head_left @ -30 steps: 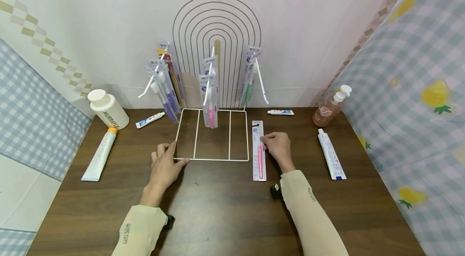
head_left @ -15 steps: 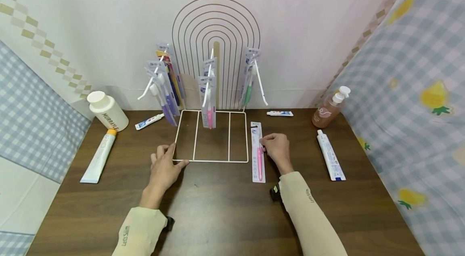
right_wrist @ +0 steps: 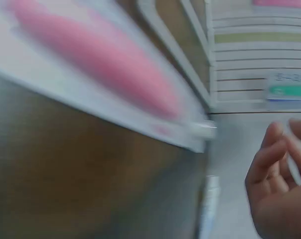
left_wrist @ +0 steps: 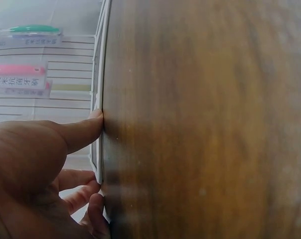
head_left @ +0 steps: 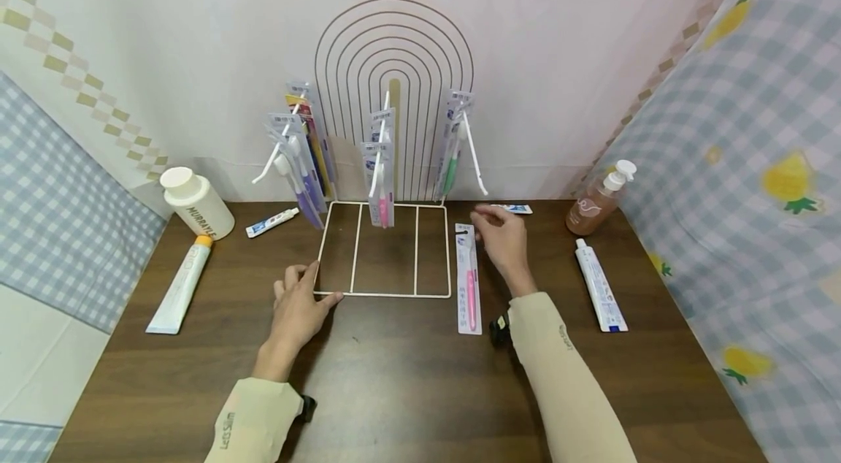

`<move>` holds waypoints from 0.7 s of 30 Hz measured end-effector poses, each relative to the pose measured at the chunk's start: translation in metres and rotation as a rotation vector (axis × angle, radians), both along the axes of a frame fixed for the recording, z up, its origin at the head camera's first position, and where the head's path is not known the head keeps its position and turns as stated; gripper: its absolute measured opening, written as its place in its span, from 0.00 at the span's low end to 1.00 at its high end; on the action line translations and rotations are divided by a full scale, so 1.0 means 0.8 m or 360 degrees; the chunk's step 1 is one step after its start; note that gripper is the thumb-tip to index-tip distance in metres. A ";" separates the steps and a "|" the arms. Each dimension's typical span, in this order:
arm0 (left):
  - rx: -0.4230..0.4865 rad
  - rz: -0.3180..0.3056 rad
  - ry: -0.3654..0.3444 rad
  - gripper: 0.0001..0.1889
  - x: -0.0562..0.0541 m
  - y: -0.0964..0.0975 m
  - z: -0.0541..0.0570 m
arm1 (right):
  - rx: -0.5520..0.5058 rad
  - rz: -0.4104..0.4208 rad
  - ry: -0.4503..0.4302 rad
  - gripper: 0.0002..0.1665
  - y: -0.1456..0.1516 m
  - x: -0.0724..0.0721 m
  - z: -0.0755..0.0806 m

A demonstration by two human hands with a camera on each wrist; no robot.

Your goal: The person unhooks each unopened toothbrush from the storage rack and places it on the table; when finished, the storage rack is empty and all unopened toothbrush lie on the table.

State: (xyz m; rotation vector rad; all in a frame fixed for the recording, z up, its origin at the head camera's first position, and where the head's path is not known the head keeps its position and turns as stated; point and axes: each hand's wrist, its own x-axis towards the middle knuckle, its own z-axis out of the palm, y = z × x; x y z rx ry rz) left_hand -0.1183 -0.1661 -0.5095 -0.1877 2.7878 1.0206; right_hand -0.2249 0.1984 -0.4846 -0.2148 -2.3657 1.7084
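My left hand point(head_left: 298, 313) holds the front left corner of a white wire display rack point(head_left: 394, 295), thumb point(left_wrist: 85, 133) on the front bar and fingers at the left side. Packaged toothbrushes hang from its hooks: purple ones point(head_left: 305, 178) at left, a pink one point(head_left: 384, 211) in the middle, a green one point(head_left: 451, 174) at right. Another packaged pink toothbrush point(head_left: 470, 295) lies flat on the table right of the rack; it is blurred and large in the right wrist view. Just right of its top end, my right hand point(head_left: 504, 247) hovers, fingers loosely bent and holding nothing.
A white bottle point(head_left: 197, 204) and an orange-capped tube point(head_left: 180, 288) are at left, near a small toothpaste tube point(head_left: 271, 222). Another small tube point(head_left: 519, 209) is partly behind the right hand. A pump bottle point(head_left: 594, 204) and a white tube point(head_left: 599, 288) are at right.
My right hand has come off the pink toothbrush's package and moved away toward the back. The package stays on the table. My left hand keeps its place on the rack.
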 end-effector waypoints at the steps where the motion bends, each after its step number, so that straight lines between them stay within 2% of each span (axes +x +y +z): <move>1: 0.0000 0.0000 0.0000 0.46 0.000 0.000 0.000 | -0.0059 0.0034 0.0046 0.18 -0.001 -0.007 0.009; 5: -0.0011 0.0000 0.0013 0.46 0.000 0.001 0.002 | -0.0192 0.0148 0.0174 0.22 -0.007 -0.034 0.045; 10: -0.0007 0.0012 0.0034 0.46 0.000 0.001 0.000 | -0.0224 0.0242 0.0273 0.24 -0.016 -0.057 0.080; 15: 0.0010 0.0039 0.0096 0.45 0.001 0.003 -0.004 | -0.0256 0.0299 0.0270 0.23 -0.020 -0.068 0.093; 21: 0.0030 0.0031 0.0130 0.46 0.001 0.001 -0.005 | -0.0295 0.0369 0.0247 0.23 -0.023 -0.076 0.096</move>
